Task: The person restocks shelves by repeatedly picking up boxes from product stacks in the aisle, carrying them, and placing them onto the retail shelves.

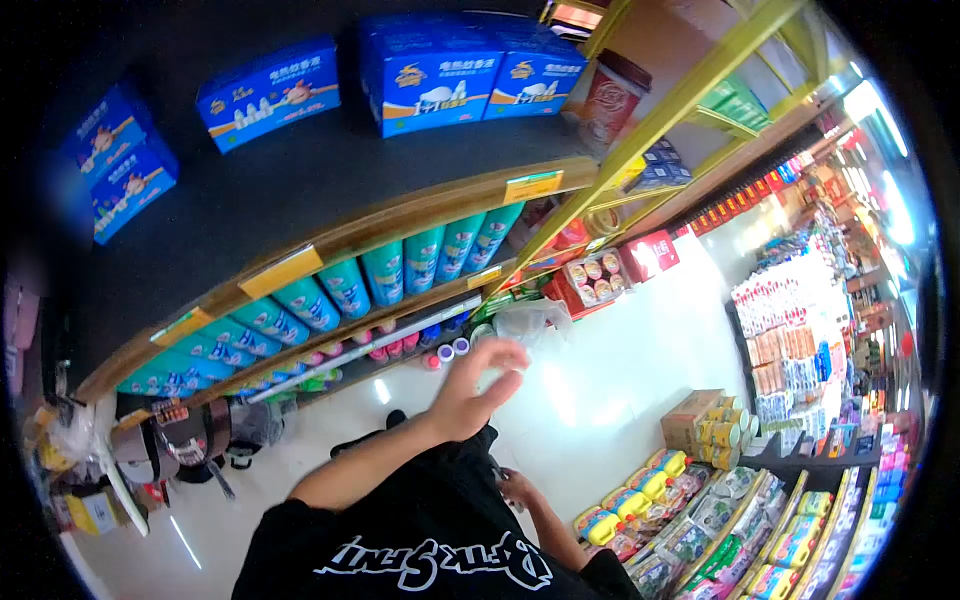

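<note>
My left hand [478, 392] is raised in front of my chest, its fingers loosely bent and the thumb apart from them. Nothing shows in it. The nearest things beyond it are a clear plastic bag [530, 320] and several bottles with white and red caps [446, 354] on the bottom shelf. My right hand [517, 488] is low beside my black T-shirt [420, 540], its fingers curled around something dark and small, mostly hidden. On the top shelf stand blue boxes of mosquito repellent liquid [440, 80], with teal spray cans [383, 273] one level below.
A red lidded cup [612, 95] sits at the end of the top shelf [300, 180]. Yellow metal uprights [690, 100] rise beside it. Cartons and tins [700, 425] stand on the white floor [580, 385] near yellow-capped bottles [625, 502]. Bags [180, 440] hang at lower left.
</note>
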Tool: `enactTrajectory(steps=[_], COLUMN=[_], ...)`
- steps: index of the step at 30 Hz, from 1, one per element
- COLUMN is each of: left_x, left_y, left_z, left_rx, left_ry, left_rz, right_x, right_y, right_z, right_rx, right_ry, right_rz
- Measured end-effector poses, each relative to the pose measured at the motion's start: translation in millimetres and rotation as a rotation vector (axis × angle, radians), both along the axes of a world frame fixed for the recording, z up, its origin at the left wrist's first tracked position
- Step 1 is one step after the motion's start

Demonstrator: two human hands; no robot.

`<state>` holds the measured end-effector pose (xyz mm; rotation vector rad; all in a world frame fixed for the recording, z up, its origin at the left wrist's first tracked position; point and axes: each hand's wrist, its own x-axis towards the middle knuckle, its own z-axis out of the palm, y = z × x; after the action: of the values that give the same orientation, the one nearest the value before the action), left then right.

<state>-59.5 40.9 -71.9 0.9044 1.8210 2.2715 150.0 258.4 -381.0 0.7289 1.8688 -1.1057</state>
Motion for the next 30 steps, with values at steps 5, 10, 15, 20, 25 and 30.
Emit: enactTrajectory(steps=[5, 10, 15, 20, 25, 30], left_x=[147.0, 164.3, 178.8, 171.3, 179.3, 180.4], left_y=[104.4, 80.9, 60.6, 71.8, 51.8, 45.6], left_z=[-298.3, -294.3, -242.0, -277.8, -269.8, -246.5], left_rx=[-0.781, -1.265, -1.35, -1.506, -1.497, -1.329], left_ry=[0.01, -0.055, 0.153, 0.09, -0.015, 0.278], left_rz=[-0.371, -1.035, -0.987, -0.94, -0.57, -0.524], right_x=[138.3, 173.4, 211.7, 185.7, 124.9, 91.2], right_y=[49.7, 13.5, 5.5, 1.1, -20.7, -20.0], right_z=[0.8, -3.6, -51.0, -15.7, 106.2, 102.3], right_rx=[0.016, 0.038, 0.059, 0.034, 0.047, 0.149], right_ry=[-0.058, 0.051, 0.041, 0.238, 0.522, 0.585], right_rz=[0.01, -0.153, -0.174, -0.057, 0.388, 0.668])
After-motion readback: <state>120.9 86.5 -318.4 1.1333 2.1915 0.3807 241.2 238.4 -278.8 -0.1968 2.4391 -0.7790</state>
